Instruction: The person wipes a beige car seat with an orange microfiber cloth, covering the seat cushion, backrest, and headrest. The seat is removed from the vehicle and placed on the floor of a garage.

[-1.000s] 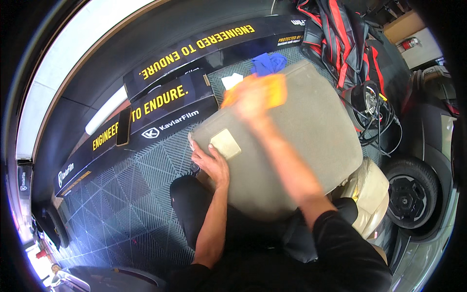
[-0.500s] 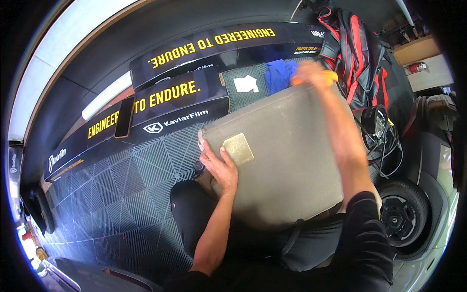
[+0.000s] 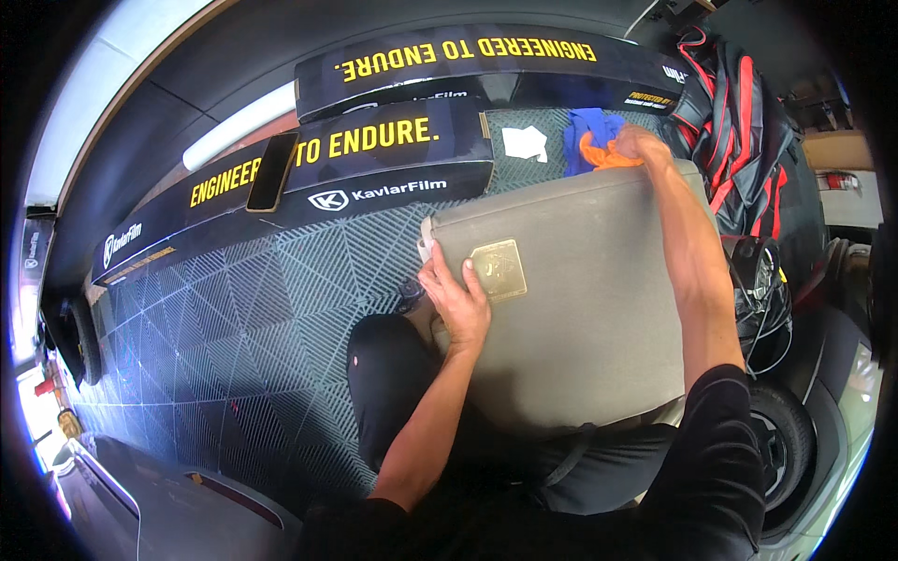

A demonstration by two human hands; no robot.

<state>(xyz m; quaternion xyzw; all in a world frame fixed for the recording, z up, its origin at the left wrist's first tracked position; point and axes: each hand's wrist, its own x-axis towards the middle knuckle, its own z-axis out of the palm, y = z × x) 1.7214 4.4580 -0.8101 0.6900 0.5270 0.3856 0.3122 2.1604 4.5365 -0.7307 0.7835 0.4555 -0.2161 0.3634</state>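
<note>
A taupe fabric-covered, padded case [image 3: 589,309] lies across my lap, with a gold-coloured plate [image 3: 500,271] on its upper face. My left hand [image 3: 458,299] holds its left edge, fingers along the side and thumb raised beside the plate. A small pale loop [image 3: 427,229] sticks out at the far left corner. Beyond the far right edge of the case, my right hand [image 3: 641,145] is closed on an orange cloth [image 3: 603,150]. The fingertips there are partly hidden. Just left of it lies a blue cloth [image 3: 582,131] on the floor.
Two long black boxes [image 3: 402,140] lie beyond the case; a dark phone [image 3: 272,173] rests on the nearer one. White paper [image 3: 525,143] lies by the blue cloth. At right are a black-and-red bag [image 3: 734,122], cables [image 3: 772,341] and a car wheel [image 3: 772,435].
The whole view has shifted, so things sit further right. My right hand, blurred before, now shows sharply at the right end of the orange cloth. My left hand stays on the case edge.
</note>
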